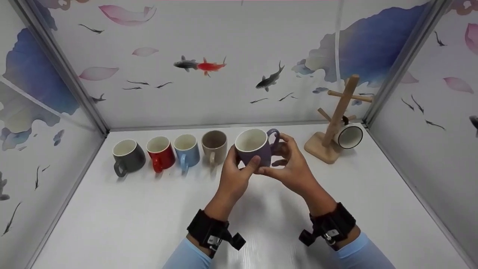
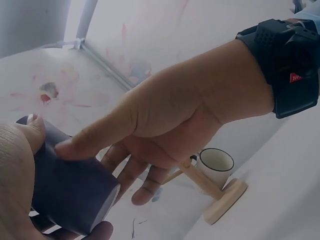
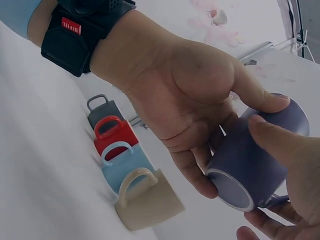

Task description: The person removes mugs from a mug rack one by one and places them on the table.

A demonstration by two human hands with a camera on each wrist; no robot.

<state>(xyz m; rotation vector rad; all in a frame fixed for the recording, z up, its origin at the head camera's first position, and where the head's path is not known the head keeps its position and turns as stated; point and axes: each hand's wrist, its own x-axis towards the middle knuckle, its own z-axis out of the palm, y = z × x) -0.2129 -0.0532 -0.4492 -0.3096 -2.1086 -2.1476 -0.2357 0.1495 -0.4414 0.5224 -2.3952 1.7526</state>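
Note:
A purple mug [image 1: 261, 154] with a cream inside is held up above the white table, its mouth facing up and its handle to the right. My left hand [image 1: 234, 173] grips the mug's body from the left, thumb across the near side. On the handle side, my right hand [image 1: 297, 173] holds it with curled fingers by the handle and the thumb low on the body. In the left wrist view both thumbs press the purple mug [image 2: 70, 182]. The right wrist view shows the base of the purple mug [image 3: 250, 155]; the handle is mostly hidden there.
Left of my hands stand a dark grey mug [image 1: 130, 158], a red mug [image 1: 164, 155], a light blue mug [image 1: 189, 153] and a beige mug [image 1: 216, 144] in a row. A wooden mug tree [image 1: 338, 116] at the back right carries a white, dark-rimmed mug [image 1: 341, 137]. Printed panels [image 1: 239, 97] enclose the table.

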